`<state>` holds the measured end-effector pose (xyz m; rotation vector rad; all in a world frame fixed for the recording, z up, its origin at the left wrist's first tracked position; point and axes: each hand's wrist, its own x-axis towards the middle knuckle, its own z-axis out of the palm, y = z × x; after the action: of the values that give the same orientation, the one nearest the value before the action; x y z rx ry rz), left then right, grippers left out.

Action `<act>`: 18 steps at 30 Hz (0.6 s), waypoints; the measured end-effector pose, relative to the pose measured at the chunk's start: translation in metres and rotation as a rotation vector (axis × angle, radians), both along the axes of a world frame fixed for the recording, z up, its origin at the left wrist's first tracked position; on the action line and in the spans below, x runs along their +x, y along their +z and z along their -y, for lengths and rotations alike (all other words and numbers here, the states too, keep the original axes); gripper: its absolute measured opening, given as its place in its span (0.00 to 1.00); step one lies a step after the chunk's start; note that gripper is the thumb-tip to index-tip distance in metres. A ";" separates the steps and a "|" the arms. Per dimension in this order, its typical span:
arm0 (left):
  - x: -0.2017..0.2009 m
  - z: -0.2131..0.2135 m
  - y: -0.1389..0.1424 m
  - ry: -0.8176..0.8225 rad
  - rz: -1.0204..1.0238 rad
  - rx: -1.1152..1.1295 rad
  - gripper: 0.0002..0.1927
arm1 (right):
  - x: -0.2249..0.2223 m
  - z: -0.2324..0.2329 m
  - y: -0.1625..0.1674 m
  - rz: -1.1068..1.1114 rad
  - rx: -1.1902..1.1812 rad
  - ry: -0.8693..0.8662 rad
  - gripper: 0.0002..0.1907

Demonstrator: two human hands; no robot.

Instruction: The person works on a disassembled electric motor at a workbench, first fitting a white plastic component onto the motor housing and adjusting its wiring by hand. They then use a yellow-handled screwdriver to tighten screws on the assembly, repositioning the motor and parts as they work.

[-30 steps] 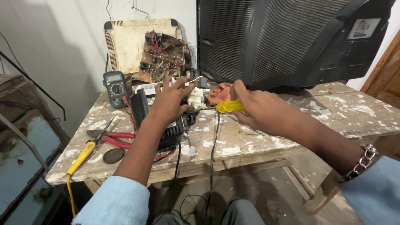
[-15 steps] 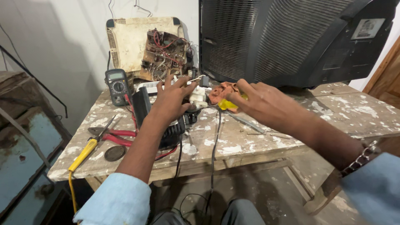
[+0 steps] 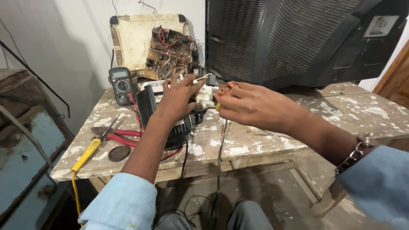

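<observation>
White part [image 3: 205,96] sits mid-bench on the worktable [image 3: 264,140], just in front of the big black TV back [image 3: 298,38], with a thin white wire looping off its top. Both hands meet on it.

Left hand [image 3: 177,100]: fingers spread and apart, palm down, fingertips touching the left side of the white part; the heel of the hand hangs over a black finned unit [image 3: 170,123] lying just left of the part. Not clamped, more a brace.

Right hand [image 3: 245,104]: fingers curled together, pinched on a small yellow tool [image 3: 217,107] whose tip shows right at the part's right edge. Can't tell what kind of tool; most of it is hidden in the fist. Metal chain bracelet on that wrist, light blue sleeves on both arms.

Surface: rough wooden top, grey-brown, heavy white paint splatter, worn edges. Left of the part: multimeter [image 3: 121,85] standing near the back, red-handled pliers [image 3: 117,136] and a yellow-handled screwdriver [image 3: 87,154] near the front-left edge, plus a dark round disc. Behind the part, leaning on the wall: an opened cream casing [image 3: 136,38] with an exposed circuit board [image 3: 170,53].

Room: plain white wall, rusty blue metal panel far left, black cables drooping off the table front toward the floor.
</observation>
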<state>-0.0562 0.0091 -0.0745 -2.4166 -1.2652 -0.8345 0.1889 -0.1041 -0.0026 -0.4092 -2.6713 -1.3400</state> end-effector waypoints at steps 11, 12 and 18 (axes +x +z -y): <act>0.004 -0.001 0.000 0.020 0.003 -0.034 0.42 | 0.025 0.008 -0.019 -0.337 -0.286 -0.333 0.19; 0.004 -0.001 0.000 0.011 0.004 -0.022 0.42 | 0.029 0.009 -0.018 -0.404 -0.365 -0.429 0.18; 0.003 0.000 0.001 0.015 -0.001 -0.027 0.41 | 0.024 0.006 -0.013 -0.574 -0.442 -0.332 0.17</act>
<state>-0.0527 0.0087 -0.0734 -2.4249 -1.3005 -0.8169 0.2131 -0.1104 -0.0152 -1.1296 -2.4290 -0.5316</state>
